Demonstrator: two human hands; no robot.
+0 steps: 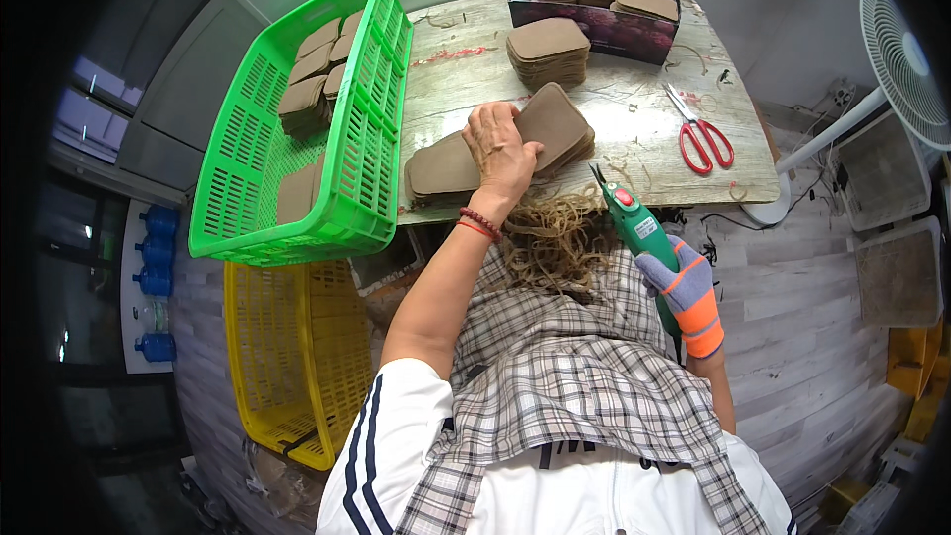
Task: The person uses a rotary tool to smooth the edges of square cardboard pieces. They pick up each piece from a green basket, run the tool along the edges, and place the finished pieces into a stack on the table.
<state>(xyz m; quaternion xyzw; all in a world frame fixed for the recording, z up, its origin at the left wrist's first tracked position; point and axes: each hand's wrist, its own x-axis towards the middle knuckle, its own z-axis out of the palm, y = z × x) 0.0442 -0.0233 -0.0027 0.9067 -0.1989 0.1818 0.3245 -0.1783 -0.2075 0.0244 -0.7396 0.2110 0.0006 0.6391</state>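
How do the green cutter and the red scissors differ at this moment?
The green cutter is gripped in the gloved right hand, off the table edge; the red scissors lie untouched on the table. The cutter has a thick green body with a red button; the scissors have slim blades and red loop handles. Both have metal blades.

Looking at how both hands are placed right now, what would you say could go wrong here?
1. The bare left hand presses on the brown pads close to the blade of the green cutter in the gloved right hand; a slip might nick it.
2. The green basket overhangs the table and could tip.
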